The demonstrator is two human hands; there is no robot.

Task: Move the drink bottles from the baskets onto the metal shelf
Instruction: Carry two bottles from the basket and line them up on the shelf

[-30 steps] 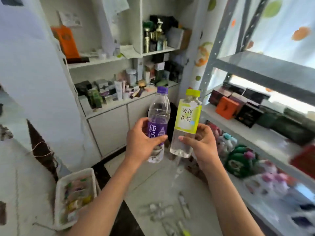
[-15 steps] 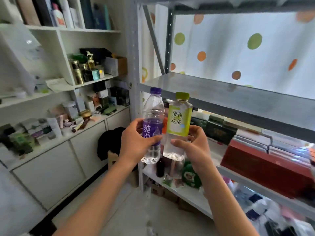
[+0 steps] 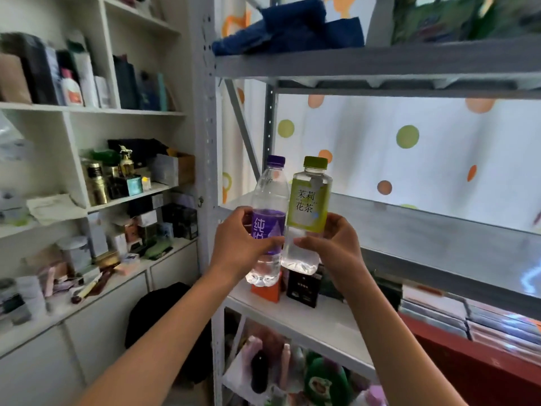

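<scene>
Both bottles have risen to the grey shelf (image 3: 439,230); left hand (image 3: 240,244) grips water (image 3: 268,218), right hand (image 3: 333,247) grips tea (image 3: 310,212), touching, so one could knock over the other

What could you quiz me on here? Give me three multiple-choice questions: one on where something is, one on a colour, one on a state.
1. Where are the two bottles?
A. Standing on the metal shelf
B. Held up in front of the shelf
C. Lying in a basket

2. What colour is the cap of the bottle in the right hand?
A. Purple
B. Red
C. Yellow-green

3. How do the bottles stand?
A. Upright, caps on
B. Upside down
C. Open, caps off

Answers:
1. B: the left hand grips the purple bottle and the right hand the tea bottle, before the metal shelf.
2. C: its cap is yellow-green.
3. A: both point up, capped.
</scene>
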